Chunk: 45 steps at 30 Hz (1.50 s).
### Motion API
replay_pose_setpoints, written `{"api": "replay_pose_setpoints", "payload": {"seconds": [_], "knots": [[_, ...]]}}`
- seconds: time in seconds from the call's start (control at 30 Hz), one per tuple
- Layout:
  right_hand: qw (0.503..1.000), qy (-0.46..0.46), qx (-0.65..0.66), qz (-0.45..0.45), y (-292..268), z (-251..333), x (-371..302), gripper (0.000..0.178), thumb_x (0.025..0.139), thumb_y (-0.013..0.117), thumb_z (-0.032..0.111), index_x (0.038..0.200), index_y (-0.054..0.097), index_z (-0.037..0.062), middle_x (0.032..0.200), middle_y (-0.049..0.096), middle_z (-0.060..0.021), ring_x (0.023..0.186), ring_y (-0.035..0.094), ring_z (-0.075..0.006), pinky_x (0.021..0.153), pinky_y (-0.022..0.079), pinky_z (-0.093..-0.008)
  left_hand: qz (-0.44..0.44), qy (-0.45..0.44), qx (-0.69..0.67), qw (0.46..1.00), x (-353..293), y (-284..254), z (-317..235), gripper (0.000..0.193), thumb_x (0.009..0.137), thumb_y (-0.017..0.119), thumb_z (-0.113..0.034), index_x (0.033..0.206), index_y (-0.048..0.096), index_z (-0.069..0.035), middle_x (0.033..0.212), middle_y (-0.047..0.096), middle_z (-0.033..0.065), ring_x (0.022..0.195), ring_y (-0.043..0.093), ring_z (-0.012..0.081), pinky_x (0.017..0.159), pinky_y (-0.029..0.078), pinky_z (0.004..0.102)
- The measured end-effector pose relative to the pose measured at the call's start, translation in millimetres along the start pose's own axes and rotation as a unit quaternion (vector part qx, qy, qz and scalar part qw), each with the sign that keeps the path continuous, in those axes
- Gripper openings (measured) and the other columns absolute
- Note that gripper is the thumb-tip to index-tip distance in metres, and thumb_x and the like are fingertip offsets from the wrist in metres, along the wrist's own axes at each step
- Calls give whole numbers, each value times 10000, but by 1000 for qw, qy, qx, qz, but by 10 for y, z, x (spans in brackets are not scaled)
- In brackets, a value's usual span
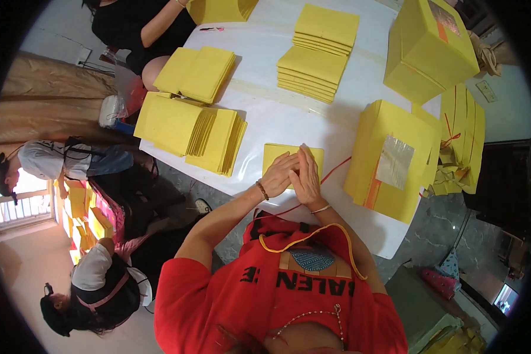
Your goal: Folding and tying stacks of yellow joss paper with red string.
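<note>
Right in front of me, a flat yellow paper piece (pixel 275 152), perhaps a folded envelope or bag, lies on the white-covered table (pixel 259 118). My left hand (pixel 279 174) rests over it, fingers stretched out. Beside it, my right hand (pixel 305 178) is also flat with straight fingers. The fingertips of the two hands meet and overlap above the paper's middle. Neither hand grips anything that I can see. A bracelet circles each wrist. The part of the paper under my palms is hidden.
Stacks of yellow paper pieces (pixel 168 123) stand at the left, with more stacks (pixel 312 71) farther back. Large yellow bundles (pixel 389 159) sit on the right, near a red string (pixel 336 167). A person (pixel 153 29) works across the table; others (pixel 100 283) are at the left.
</note>
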State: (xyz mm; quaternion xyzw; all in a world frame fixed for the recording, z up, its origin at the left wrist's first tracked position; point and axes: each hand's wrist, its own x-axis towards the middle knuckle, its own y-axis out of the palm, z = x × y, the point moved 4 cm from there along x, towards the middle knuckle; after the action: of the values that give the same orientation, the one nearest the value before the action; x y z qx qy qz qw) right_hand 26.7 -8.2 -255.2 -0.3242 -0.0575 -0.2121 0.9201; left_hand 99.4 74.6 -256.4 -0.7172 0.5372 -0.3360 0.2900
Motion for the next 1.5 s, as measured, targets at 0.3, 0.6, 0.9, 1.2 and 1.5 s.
{"api": "replay_pose_setpoints", "payload": {"seconds": [0.3,0.6,0.9,1.2,1.5], "knots": [[991,-5,-129,33,121,25,8,660,828,532,170,1333,188,-80,1299,375,-255,1238,331,-361,1042,214,-456,-209,-182,-321,906,-22,-81,93,401,853,460,-97,1240,404,-9,1202,493,174,1073,507,309,926,383,356],[959,-20,-272,79,254,48,30,500,828,472,248,1278,413,38,1372,324,-154,1294,259,-303,1049,208,-440,-102,-126,116,980,18,-84,86,498,857,476,-337,1257,418,-48,1248,455,151,1207,364,311,992,249,431],[959,34,-282,14,-189,-199,-53,621,793,531,428,1291,406,80,1393,298,-136,1275,300,-284,981,158,-610,-72,-135,167,974,39,-68,52,540,841,480,-398,1243,421,-42,1287,404,150,1225,330,307,991,245,434],[944,44,-327,15,-221,-222,-69,631,793,531,415,1308,380,83,1392,295,-140,1288,277,-299,966,137,-655,-40,29,227,973,-54,-116,-195,557,804,550,-344,1244,419,-30,1249,426,156,1172,376,305,958,289,437],[986,53,-156,-14,-291,-377,-144,516,888,383,220,1362,270,51,1420,247,-157,1320,207,-315,1043,76,-543,-15,27,350,936,-25,31,-434,532,724,503,-145,1234,433,-9,982,540,134,867,510,261,722,421,335]]}}
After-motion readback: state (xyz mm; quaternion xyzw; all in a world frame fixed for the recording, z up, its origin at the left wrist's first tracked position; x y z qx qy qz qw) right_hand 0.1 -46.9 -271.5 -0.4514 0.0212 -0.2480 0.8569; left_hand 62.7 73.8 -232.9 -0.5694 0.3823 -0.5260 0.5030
